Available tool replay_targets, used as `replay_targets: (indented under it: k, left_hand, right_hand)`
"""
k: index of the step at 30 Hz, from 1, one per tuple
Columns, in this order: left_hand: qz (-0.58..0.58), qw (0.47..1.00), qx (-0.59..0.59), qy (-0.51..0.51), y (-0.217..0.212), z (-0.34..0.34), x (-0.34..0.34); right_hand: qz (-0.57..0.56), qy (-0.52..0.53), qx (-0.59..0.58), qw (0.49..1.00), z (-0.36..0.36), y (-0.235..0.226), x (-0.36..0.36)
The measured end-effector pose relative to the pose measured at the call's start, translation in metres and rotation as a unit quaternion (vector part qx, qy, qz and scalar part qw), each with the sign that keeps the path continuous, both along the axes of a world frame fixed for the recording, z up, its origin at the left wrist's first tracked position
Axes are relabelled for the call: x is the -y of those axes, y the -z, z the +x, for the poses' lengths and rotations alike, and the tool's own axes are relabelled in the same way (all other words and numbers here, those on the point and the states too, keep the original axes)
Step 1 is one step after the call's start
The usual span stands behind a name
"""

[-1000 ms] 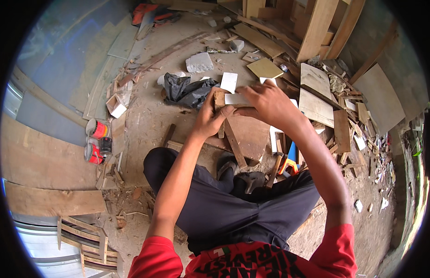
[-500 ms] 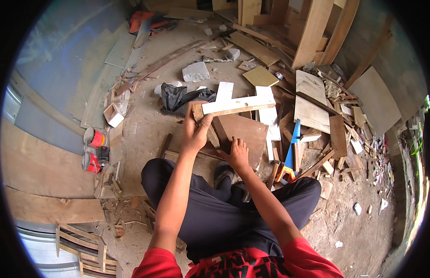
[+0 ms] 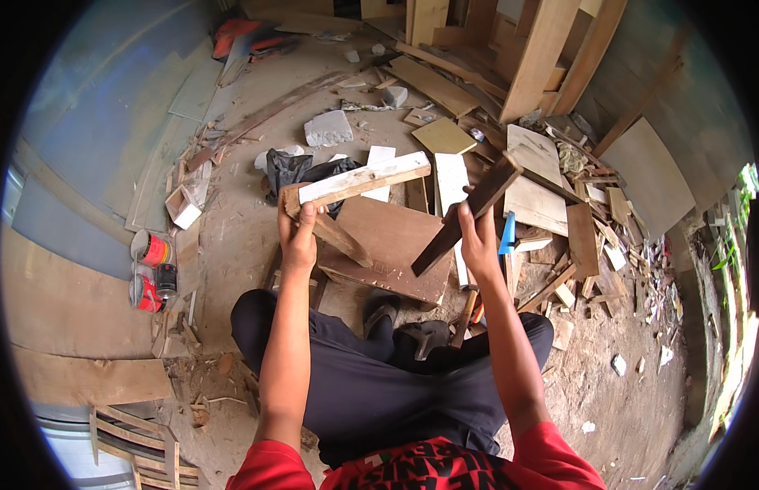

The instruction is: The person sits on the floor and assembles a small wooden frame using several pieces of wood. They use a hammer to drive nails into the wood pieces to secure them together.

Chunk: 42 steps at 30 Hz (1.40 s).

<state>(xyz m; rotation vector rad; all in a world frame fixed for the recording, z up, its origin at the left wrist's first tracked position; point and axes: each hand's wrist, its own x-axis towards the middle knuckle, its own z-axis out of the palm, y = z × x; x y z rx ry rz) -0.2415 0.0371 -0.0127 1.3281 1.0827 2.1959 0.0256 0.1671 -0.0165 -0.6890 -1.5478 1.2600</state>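
- Head view, looking down: a seated person in dark trousers and a red shirt holds one piece of wood in each hand above the lap.
- Left hand is closed around the near end of a pale wooden batten, which runs up and to the right from the fist, raised off the ground.
- Right hand is closed on a dark wooden strip, tilted, with its upper end toward the right and its lower end pointing down-left.
- The two pieces are apart; the batten's far end is near the strip's upper end.
- Below both lies a brown board on the dirt floor, just in front of the person's sandalled feet.
- A hammer lies by the right knee, and a blue-handled tool shows just right of the right hand.
- A black plastic bag lies behind the left hand; a grey stone block sits farther off.
- Two red cans stand at the left, well apart from the hands.
- Offcuts and planks litter the floor to the right.
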Motion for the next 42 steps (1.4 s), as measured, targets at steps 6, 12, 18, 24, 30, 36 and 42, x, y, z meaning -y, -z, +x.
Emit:
replay_targets:
  k: [6,12,18,24,30,36,42]
  left_hand:
    - [0.001,1.0,-0.002,0.003,-0.004,0.009,-0.004]
    - [0.01,1.0,0.001,0.018,-0.001,0.001,-0.003]
    - [0.001,1.0,0.004,0.024,0.001,-0.002,-0.006]
    - [-0.023,0.999,0.026,0.028,-0.009,0.003,-0.01]
    - [-0.134,0.988,0.051,0.063,-0.029,0.011,-0.029]
    - [-0.351,0.912,0.189,0.094,0.018,-0.001,-0.055]
    - [-0.503,0.825,0.238,0.095,0.1,-0.026,-0.097]
  right_hand:
    - [0.14,0.043,0.092,0.985,-0.011,-0.017,0.001]
    - [0.138,0.034,0.12,0.983,-0.025,0.0,0.007]
    - [0.109,0.001,0.115,0.987,-0.038,0.01,0.001]
    - [0.118,-0.011,0.137,0.983,-0.035,0.006,-0.003]
    - [0.043,-0.018,0.149,0.988,-0.027,0.012,-0.006]
    - [0.045,0.037,0.291,0.955,-0.019,0.037,-0.006]
    - [0.1,0.081,0.335,0.933,-0.025,0.139,-0.03]
